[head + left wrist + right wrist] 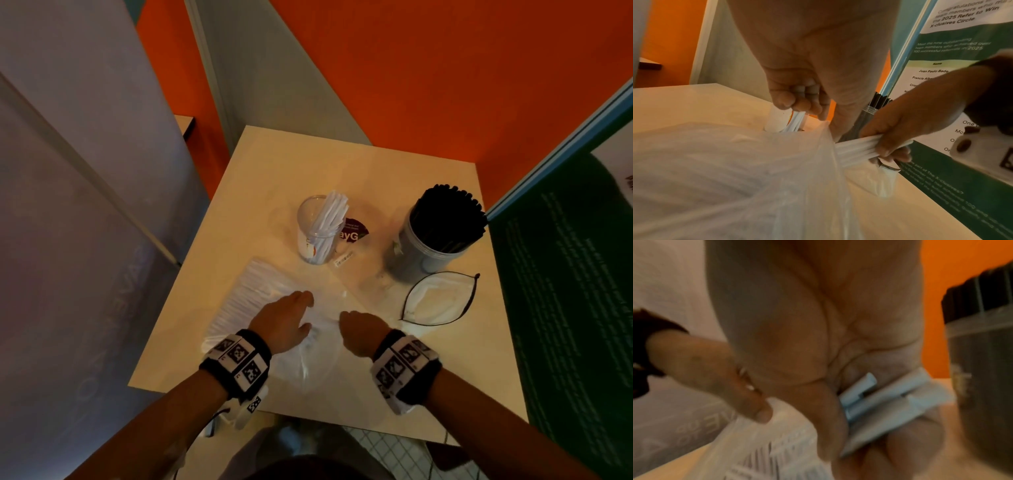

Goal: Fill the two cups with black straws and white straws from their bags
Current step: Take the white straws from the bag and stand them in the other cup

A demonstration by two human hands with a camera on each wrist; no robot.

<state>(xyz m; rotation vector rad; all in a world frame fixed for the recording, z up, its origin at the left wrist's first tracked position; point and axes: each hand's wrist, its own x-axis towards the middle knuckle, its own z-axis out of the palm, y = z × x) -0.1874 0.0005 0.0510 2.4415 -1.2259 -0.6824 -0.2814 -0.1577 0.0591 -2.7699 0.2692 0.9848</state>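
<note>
A clear bag of white straws (253,301) lies on the table's near left. My left hand (298,318) holds it by its open edge, fingers curled (797,100). Beside it my right hand (356,325) grips a bundle of white straws (855,147) that sticks out of the bag's mouth; these straws (885,400) cross its palm. Further back, a clear cup (317,229) holds a few white straws. The cup of black straws (438,233) at the right is packed full.
A flat white pouch with a black zip edge (440,298) lies by the right hand, in front of the black-straw cup. A small label (343,258) and a dark sticker (354,230) lie near the clear cup. A green poster board (565,291) borders the table's right edge.
</note>
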